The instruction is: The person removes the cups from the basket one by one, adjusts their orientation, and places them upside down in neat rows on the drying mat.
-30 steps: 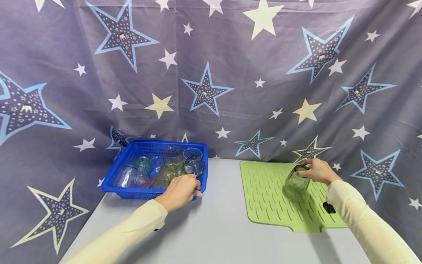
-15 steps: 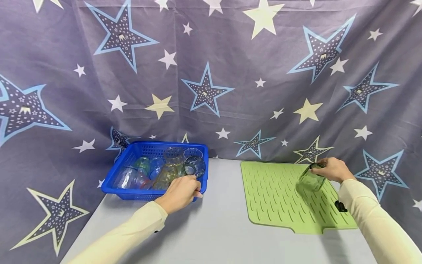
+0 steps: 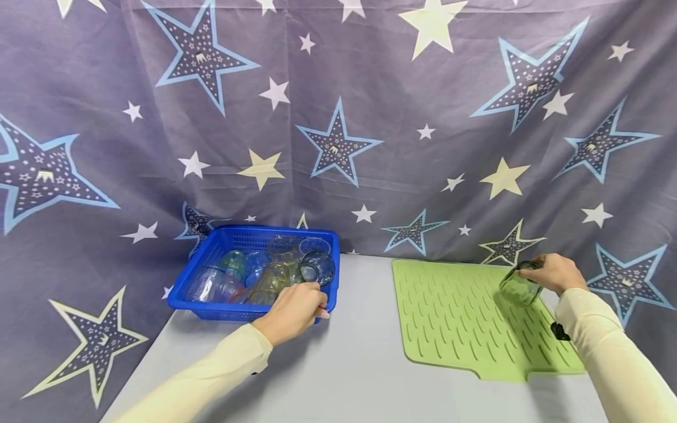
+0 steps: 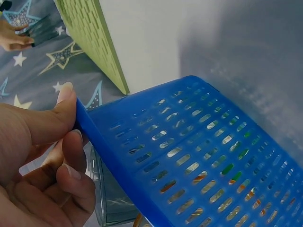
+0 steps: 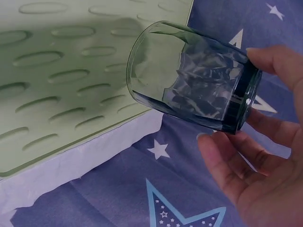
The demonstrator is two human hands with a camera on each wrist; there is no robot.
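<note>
Left hand (image 3: 292, 308) pinches rim of blue basket (image 3: 211, 307) at near right corner; assorted glasses (image 3: 270, 283) lie inside. Right hand (image 3: 557, 273) grips tinted glass (image 3: 520, 291) by base, tilted mouth down, over far right edge of green mat (image 3: 449, 317).

head view bright; right wrist view dimmer, shadow across green mat (image 5: 52, 118).
</note>
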